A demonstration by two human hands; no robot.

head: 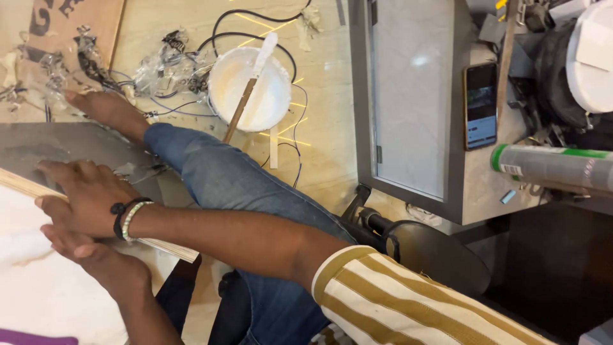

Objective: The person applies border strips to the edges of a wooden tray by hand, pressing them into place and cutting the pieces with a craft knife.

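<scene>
Thin wooden strip point(163, 246) lies along the edge of a white board point(38, 287) at lower left. Right hand point(80, 195) presses flat on it, fingers spread, not clenched. Left hand point(89, 255) sits just below, probably pinching the strip's edge, grip hard to see. White paint bucket point(250, 82) with stir stick point(250, 89) on the floor point(325, 128), well apart.
</scene>
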